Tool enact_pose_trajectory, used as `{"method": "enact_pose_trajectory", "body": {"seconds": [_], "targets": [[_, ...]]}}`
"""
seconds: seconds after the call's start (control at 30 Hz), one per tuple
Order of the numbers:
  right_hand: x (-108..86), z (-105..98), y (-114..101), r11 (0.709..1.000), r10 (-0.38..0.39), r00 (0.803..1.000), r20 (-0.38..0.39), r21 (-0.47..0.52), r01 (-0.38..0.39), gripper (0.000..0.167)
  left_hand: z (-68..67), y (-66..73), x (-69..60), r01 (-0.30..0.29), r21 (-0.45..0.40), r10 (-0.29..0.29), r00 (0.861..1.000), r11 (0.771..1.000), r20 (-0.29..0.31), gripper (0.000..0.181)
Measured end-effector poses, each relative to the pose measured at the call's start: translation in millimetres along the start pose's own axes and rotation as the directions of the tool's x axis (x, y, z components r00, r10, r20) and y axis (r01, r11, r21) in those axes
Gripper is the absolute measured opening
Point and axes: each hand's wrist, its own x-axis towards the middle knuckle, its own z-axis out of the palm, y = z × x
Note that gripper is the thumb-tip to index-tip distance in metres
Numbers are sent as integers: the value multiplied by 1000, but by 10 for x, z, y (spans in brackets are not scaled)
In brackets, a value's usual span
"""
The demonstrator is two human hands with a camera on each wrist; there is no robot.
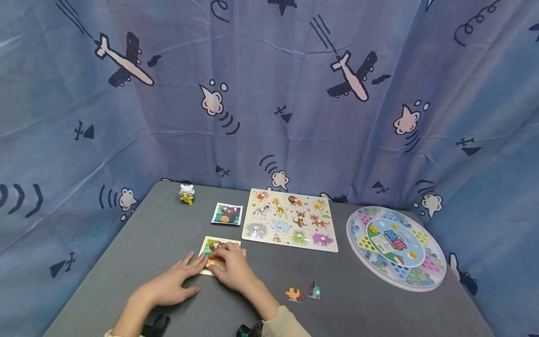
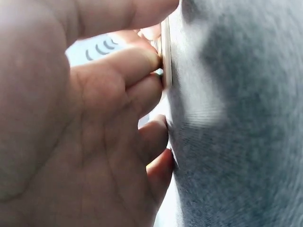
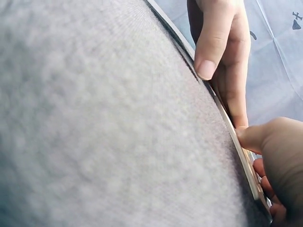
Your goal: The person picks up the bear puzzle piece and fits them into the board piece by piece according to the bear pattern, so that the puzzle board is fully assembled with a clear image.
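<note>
A small wooden jigsaw board (image 1: 206, 271) with a colourful picture lies flat on the grey table. At its left side my left hand (image 1: 170, 283) is spread low, its fingertips reaching the board's edge; the left wrist view shows these fingers (image 2: 142, 94) against the thin wooden rim. My right hand (image 1: 233, 267) covers the board's right part with bent fingers, thumb and fingertips down on the picture. From the right wrist, the right thumb (image 3: 255, 137) touches the board (image 3: 244, 163). Whether a piece is pinched under those fingers is hidden. Two loose jigsaw pieces, one orange (image 1: 293, 294), one dark and green (image 1: 314, 290), lie to the right.
Behind the board is a square bear picture card (image 1: 227, 214). A peg puzzle with animals (image 1: 290, 220) lies at the back middle, a round game board (image 1: 396, 248) at the right. A small figurine (image 1: 186, 194) stands at the back left. A patterned curtain (image 1: 252, 93) hangs behind the table.
</note>
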Motion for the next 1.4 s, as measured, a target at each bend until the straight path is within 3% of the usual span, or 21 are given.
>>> {"method": "enact_pose_trajectory", "body": {"seconds": [0.1, 0.3, 0.5, 0.63, 0.87, 0.97, 1.13, 1.4], "targets": [[-9, 24, 11, 1000, 18, 1000, -6, 4, -18, 19, 8, -12, 10, -5, -31, 5, 1000, 1000, 2, 74], [-1, 35, 6, 999, 39, 999, -11, -7, -39, 19, 37, 2, 49, -17, -1, 16, 999, 1000, -31, 64], [16, -39, -13, 999, 43, 998, 40, -30, -42, 19, 72, -26, 68, -49, 19, 49, 998, 999, -33, 68], [23, -130, -20, 999, 48, 997, 67, 20, -49, 19, 75, -77, 76, -66, 16, 67, 996, 998, -55, 66], [30, -263, 3, 991, 40, 994, 100, 127, -53, 18, 107, -69, 96, -184, 112, 197, 973, 977, -123, 54], [32, -386, 18, 985, 44, 994, 104, 163, -61, 22, 126, -48, 109, -191, 134, 210, 967, 972, -143, 50], [-31, -737, 108, 977, 63, 995, 74, 201, -77, 31, 149, -23, 148, -147, 122, 164, 976, 982, -145, 48], [-491, -1290, 480, 975, 180, 983, -38, 138, -173, 28, 167, 46, 130, -131, 166, 158, 974, 977, -165, 46]]}}
